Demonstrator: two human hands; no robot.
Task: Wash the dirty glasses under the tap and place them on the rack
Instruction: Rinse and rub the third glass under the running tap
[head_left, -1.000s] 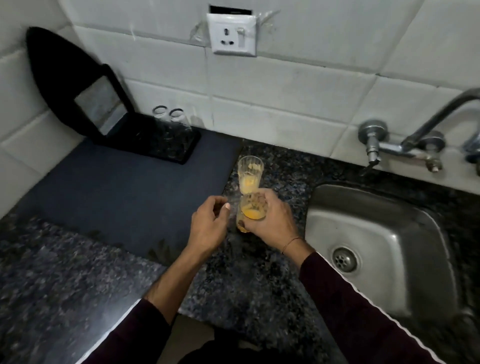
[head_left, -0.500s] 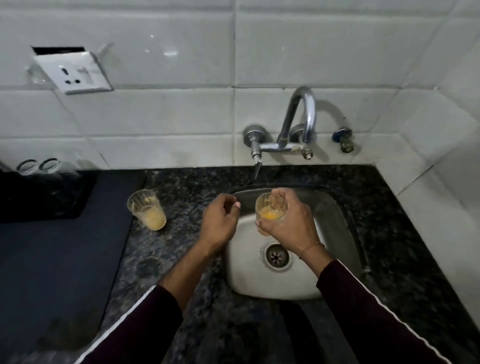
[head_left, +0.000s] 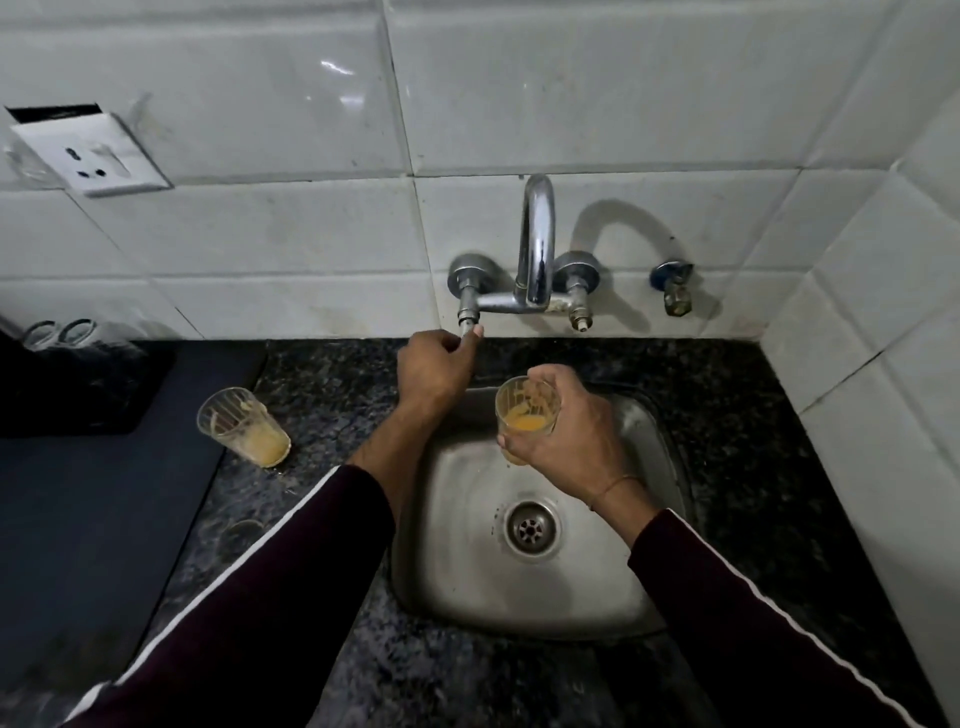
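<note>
- Glass (head_left: 527, 418) with orange dregs sits in the right hand (head_left: 569, 436), upright over the sink (head_left: 613, 582), at about one o'clock from the drain (head_left: 531, 527) and below the tap spout (head_left: 537, 244).
- Right hand: fingers and thumb curled round the lower wall of the glass, rim left free.
- Left hand (head_left: 434, 371): fingers pinched on the left tap handle (head_left: 467, 325) at twelve o'clock of the sink; no water can be seen running.
- Second dirty glass (head_left: 241, 434) stands on the granite counter (head_left: 332, 379) at nine o'clock from the sink, well apart from both hands, orange residue inside.
- Two clean-looking glasses (head_left: 62, 335) stand rim-up at the far ten o'clock edge, on what seems to be the dark rack (head_left: 78, 395); too dim to tell more.
- Handling, as a judgement: the glass looks small, light, rigid and breakable; once wet it will likely be slippery, and a knock against the steel basin or the spout could chip it.
- Best hold is probably round the mid-to-lower wall, as now, keeping the mouth open to the stream.
- The pulpy film on the inside wall may need a finger rub, not rinsing alone.
</note>
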